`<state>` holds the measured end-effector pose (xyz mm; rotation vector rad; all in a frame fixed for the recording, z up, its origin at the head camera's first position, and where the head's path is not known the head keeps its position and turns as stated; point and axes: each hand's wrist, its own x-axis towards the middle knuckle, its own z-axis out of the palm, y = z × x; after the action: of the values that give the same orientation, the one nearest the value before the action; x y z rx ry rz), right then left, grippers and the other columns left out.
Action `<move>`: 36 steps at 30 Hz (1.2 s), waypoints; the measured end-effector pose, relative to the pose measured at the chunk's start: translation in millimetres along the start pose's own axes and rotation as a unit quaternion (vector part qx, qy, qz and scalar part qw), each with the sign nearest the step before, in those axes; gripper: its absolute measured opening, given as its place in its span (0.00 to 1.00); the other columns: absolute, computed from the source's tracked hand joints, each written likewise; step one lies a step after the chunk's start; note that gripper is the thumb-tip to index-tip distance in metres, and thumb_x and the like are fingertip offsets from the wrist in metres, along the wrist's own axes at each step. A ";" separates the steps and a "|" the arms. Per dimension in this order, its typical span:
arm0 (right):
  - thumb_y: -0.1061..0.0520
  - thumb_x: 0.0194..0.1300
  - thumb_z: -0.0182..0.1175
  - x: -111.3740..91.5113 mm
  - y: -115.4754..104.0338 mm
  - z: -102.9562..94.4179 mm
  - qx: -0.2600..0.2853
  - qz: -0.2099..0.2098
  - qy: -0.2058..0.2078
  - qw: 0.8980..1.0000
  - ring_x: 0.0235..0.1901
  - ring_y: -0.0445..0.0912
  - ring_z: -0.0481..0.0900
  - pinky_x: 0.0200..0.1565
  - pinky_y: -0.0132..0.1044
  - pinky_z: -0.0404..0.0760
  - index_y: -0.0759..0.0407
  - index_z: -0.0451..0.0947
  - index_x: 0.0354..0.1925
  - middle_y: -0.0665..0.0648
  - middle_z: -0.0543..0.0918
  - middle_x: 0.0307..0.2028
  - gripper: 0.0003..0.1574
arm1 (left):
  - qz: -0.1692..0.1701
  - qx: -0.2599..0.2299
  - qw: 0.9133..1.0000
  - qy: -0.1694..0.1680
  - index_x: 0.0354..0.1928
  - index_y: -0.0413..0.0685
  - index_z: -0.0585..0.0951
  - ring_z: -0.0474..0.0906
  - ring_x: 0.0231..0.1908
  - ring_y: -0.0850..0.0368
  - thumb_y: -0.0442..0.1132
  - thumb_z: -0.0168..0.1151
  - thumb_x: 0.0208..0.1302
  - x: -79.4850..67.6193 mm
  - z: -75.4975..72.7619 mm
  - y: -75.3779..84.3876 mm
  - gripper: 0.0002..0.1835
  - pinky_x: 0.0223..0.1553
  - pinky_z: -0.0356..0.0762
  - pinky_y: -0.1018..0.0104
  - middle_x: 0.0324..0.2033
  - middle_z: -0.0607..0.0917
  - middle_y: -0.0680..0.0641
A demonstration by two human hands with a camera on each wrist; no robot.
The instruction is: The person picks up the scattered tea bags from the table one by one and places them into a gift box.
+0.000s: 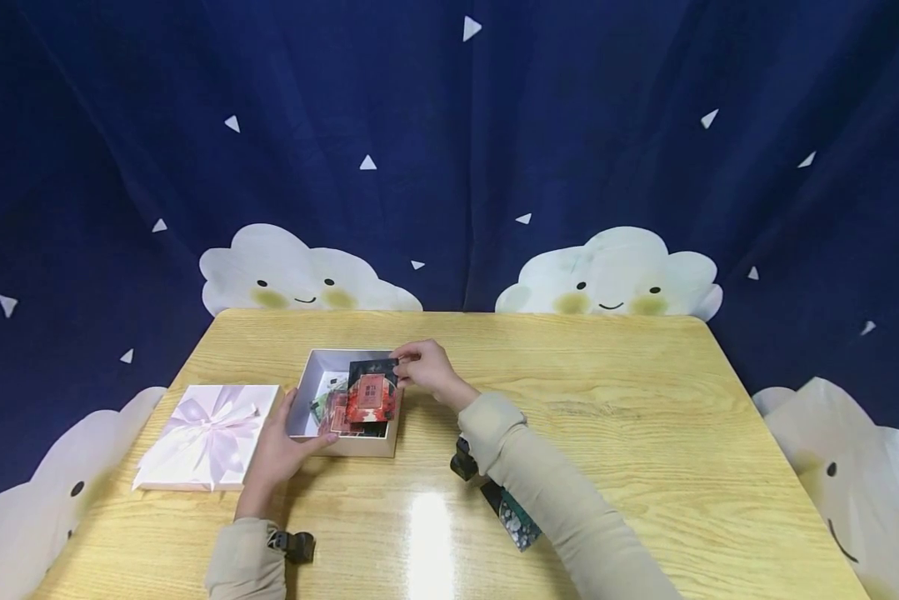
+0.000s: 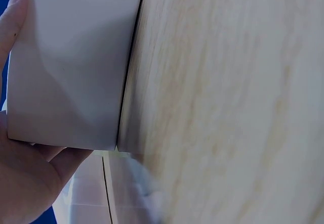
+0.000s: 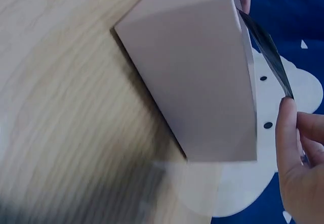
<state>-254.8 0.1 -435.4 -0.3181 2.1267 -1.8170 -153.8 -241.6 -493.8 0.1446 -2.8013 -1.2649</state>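
A pale, lidless gift box [image 1: 355, 447] stands on the table, left of centre. My left hand [image 1: 278, 446] holds its front left corner, thumb along the front wall and fingers at the left side. In the left wrist view that hand [image 2: 30, 178] grips the box wall [image 2: 76, 67]. Between thumb and fingers, my right hand [image 1: 428, 368] pinches the right edge of a flat black and red packet [image 1: 372, 392] over the box's right part. From the right wrist, this packet [image 3: 268, 49] appears tilted at the rim. Several other packets [image 1: 332, 412] lie inside, partly hidden.
Left of the box lies a white lid [image 1: 232, 477] with a pale ribbon bow [image 1: 212, 423]. A dark green packet [image 1: 518, 523] on the table is partly covered by the right forearm. A dark blue curtain [image 1: 449, 167] with cloud shapes hangs behind the wooden table [image 1: 606, 400].
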 end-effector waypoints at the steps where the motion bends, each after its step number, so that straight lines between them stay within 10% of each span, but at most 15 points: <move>1: 0.74 0.58 0.54 0.4 0.5 3.2 0.001 -0.002 -0.004 1.000 0.19 0.45 0.75 0.33 0.43 0.83 0.72 0.76 0.46 0.54 0.70 0.23 0.16 | 0.000 -0.001 1.000 -0.001 0.69 0.39 0.47 0.51 0.62 0.30 0.55 0.73 0.40 0.1 0.0 0.3 0.61 0.60 0.51 0.38 0.66 0.50 0.29; 14: 0.75 0.57 0.54 -3.5 7.6 22.5 0.020 0.008 -0.014 1.000 0.25 0.48 0.82 0.30 0.34 0.83 0.76 0.73 0.49 0.67 0.80 0.31 0.19 | 0.007 -0.012 1.000 0.003 0.69 0.38 0.48 0.54 0.61 0.30 0.52 0.74 0.41 -1.4 1.1 0.9 0.59 0.59 0.53 0.39 0.64 0.53 0.28; 22: 0.75 0.54 0.56 -13.5 8.8 1.9 0.026 0.003 -0.016 1.000 0.22 0.48 0.81 0.37 0.51 0.81 0.75 0.75 0.46 0.57 0.77 0.24 0.18 | 0.005 -0.006 1.000 0.003 0.69 0.38 0.48 0.54 0.60 0.30 0.53 0.73 0.41 -1.4 0.5 2.1 0.60 0.59 0.54 0.39 0.64 0.53 0.28; 36: 0.72 0.54 0.59 -53.9 20.4 -38.2 0.011 0.003 -0.053 0.999 0.23 0.49 0.81 0.35 0.50 0.82 0.74 0.74 0.46 0.56 0.77 0.24 0.18 | 0.015 0.004 1.000 0.000 0.69 0.36 0.46 0.53 0.61 0.29 0.54 0.73 0.41 -2.1 -0.4 1.3 0.60 0.59 0.53 0.37 0.65 0.51 0.27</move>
<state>-218.9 58.4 -444.9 -0.3932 2.0335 -1.7779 -151.7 -240.8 -492.6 0.1016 -2.7983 -1.2478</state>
